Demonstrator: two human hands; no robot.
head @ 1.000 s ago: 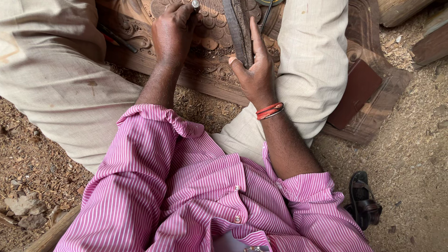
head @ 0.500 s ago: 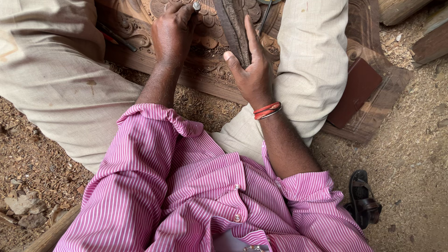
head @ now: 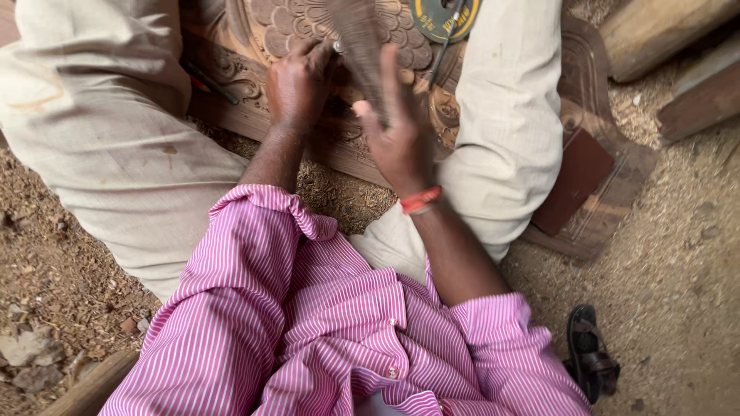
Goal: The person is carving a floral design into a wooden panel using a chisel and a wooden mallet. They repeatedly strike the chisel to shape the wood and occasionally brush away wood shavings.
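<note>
My left hand [head: 297, 85] is closed around a chisel [head: 338, 48], of which only the metal top shows above the fist. It presses down on a dark carved wooden panel [head: 401, 31] with a floral pattern, lying between my knees. My right hand [head: 401, 135], with an orange band at the wrist, grips a wooden mallet [head: 358, 38]. The mallet is motion-blurred and sits just right of the chisel top. Both forearms come out of rolled pink striped sleeves.
A round yellow-and-black disc [head: 443, 15] and a thin dark tool [head: 208, 81] lie on the panel. A reddish block [head: 578, 181] rests on its right end. Timber pieces [head: 655, 31] lie top right, a dark sandal [head: 590, 358] bottom right, sawdust all around.
The mallet in my right hand has swung toward the chisel and is now blurred. The view has tipped, showing more of the carving. My left hand stays on the chisel.
</note>
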